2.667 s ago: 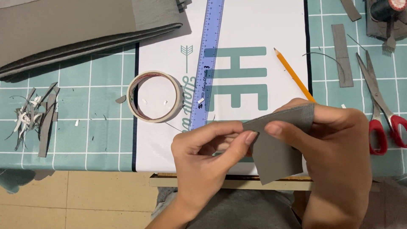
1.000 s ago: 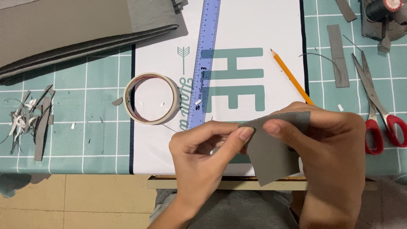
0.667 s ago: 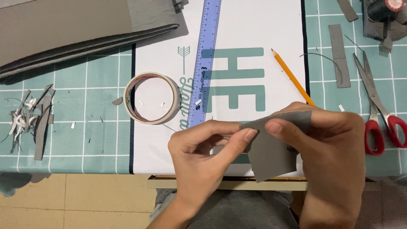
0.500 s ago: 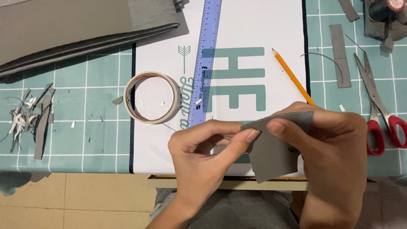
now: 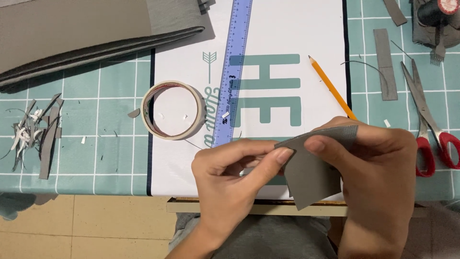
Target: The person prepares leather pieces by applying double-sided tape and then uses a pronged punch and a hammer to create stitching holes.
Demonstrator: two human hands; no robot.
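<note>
Grey cloth piece (image 5: pixel 311 175) is held up just above the near edge of the desk (image 5: pixel 96 158), pinched by both hands. The left hand (image 5: pixel 235 177) nips its top left corner between thumb and pointer finger. The right hand (image 5: pixel 378 168) pinches the top edge, thumb in front. Since a moment ago, almost nothing has moved: the left fingers have slid a tiny bit along the corner, so the folding or rubbing there looks like it is going on. The tape roll (image 5: pixel 172 110), blue ruler (image 5: pixel 232 72), pencil (image 5: pixel 333 88) and red scissors (image 5: pixel 429 124) lie just as before.
</note>
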